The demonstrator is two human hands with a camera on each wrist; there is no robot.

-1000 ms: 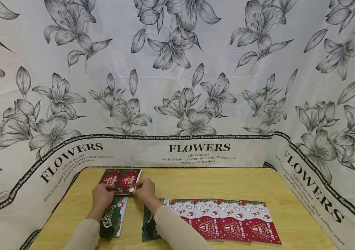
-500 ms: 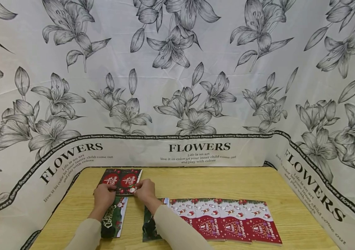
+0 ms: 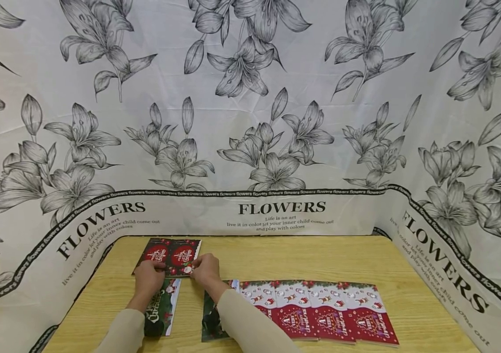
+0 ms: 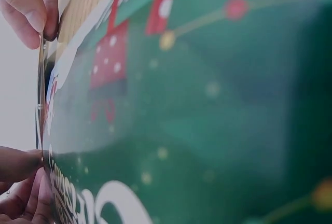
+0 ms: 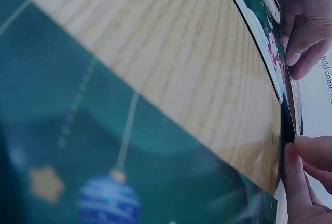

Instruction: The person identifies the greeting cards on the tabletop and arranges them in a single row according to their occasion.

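Two black Christmas cards with red round emblems lie side by side at the back left of the table in the head view. My left hand [image 3: 149, 282] pinches the near left corner of the right-hand black card [image 3: 182, 256], overlapping the left-hand black card [image 3: 155, 251]. My right hand [image 3: 206, 269] pinches the same card's near right corner, by a small Santa picture. Both wrist views show thumb and fingers of each hand on the card's thin edge. A green Christmas card [image 3: 168, 304] lies just below, partly covered by my left hand and sleeve.
Several red-and-white Christmas cards [image 3: 292, 314] form an overlapping row at the front right of the yellow wood-grain table [image 3: 312, 257]. Beside them another green card [image 3: 212, 323] lies partly under my right sleeve. A flower-printed white curtain [image 3: 276, 147] encloses the table's back and sides.
Both hands and the right-hand black card have shifted slightly to the right and toward me. More of the left-hand card's near edge shows. The other cards stay where they were.
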